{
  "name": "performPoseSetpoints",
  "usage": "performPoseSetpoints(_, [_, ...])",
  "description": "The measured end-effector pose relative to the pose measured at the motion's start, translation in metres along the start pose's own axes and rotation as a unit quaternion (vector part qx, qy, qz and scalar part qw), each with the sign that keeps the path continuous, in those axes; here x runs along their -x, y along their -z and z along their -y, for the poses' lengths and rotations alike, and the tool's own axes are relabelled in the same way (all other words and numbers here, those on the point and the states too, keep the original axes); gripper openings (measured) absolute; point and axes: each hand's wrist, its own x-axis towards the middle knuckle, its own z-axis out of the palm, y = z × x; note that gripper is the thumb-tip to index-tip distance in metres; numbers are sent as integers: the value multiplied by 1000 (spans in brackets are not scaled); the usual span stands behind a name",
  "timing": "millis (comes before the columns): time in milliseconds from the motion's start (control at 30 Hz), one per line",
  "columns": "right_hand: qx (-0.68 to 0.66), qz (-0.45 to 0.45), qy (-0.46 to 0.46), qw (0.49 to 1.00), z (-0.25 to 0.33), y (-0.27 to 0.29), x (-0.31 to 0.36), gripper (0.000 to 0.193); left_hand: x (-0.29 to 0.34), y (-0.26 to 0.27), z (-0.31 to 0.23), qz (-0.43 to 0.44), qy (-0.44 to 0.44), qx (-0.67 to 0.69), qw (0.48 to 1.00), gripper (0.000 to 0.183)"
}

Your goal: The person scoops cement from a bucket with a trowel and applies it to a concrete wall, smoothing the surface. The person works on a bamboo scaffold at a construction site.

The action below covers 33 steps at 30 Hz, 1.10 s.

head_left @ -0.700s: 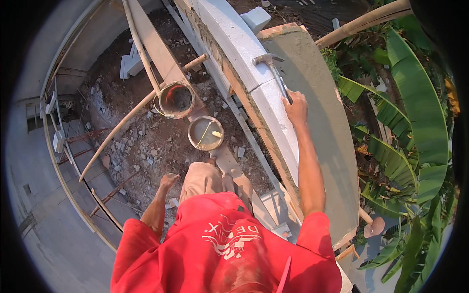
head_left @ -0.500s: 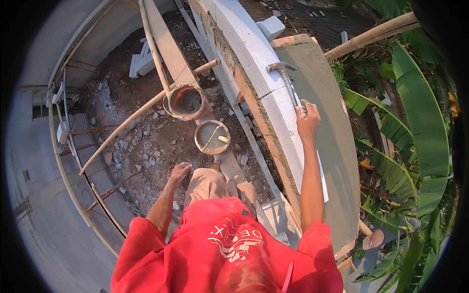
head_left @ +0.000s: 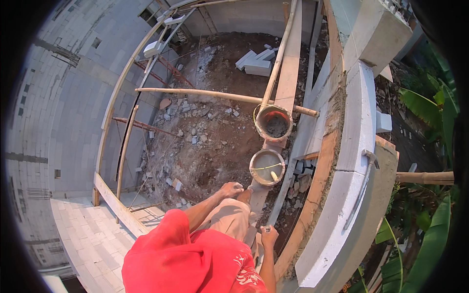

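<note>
My left hand [head_left: 230, 189] hovers in front of my left knee, its dusty fingers loosely curled, and no tool shows in it. Down beside the wall my right hand [head_left: 268, 236] is closed, also with no tool showing. To its right a claw hammer [head_left: 355, 198] lies along the top of the white block wall [head_left: 337, 215], its head toward the far end. Beyond my hands, a round bucket [head_left: 266, 167] of greyish liquid with a yellow-handled tool in it stands on a plank. Behind that is another bucket [head_left: 274, 123] with grey mortar inside.
A narrow plank [head_left: 288, 83] and bamboo poles [head_left: 210, 94] cross above the rubble-strewn ground [head_left: 195, 151]. White blocks [head_left: 257, 66] are piled farther off. Past the white blocks runs a grey slab [head_left: 378, 195], with a bamboo pole [head_left: 425, 178] and banana leaves [head_left: 425, 249] on the right.
My right hand has let go of the hammer and moved off it to the left, down beside the wall. The hammer stays on the blocks. The view has swung left.
</note>
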Motion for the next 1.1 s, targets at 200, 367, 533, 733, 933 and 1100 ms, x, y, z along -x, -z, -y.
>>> performPoseSetpoints(200, [28, 93, -153, 983, -116, -56, -38, 45, -15, -74, 76, 27, 56, 43, 997, 52])
performPoseSetpoints(367, [-53, 60, -269, 960, -193, -94, -159, 35, -57, -126, 97, 48, 54, 25, 997, 53])
performPoseSetpoints(533, [116, 6, -136, 984, -177, -135, -305, 30, -89, -167, 111, 24, 18, 25, 999, 53])
performPoseSetpoints(733, [287, 30, 155, 945, -141, -214, -407, 33, -82, -192, 128, 10, -32, -77, 996, 51])
performPoseSetpoints(933, [507, 87, 118, 850, -189, -290, -456, 26, -63, -209, 132, 64, 18, -223, 972, 51])
performPoseSetpoints(1100, [255, 69, 27, 964, -193, -303, -473, 31, -71, -212, 131, 99, 62, -253, 960, 50])
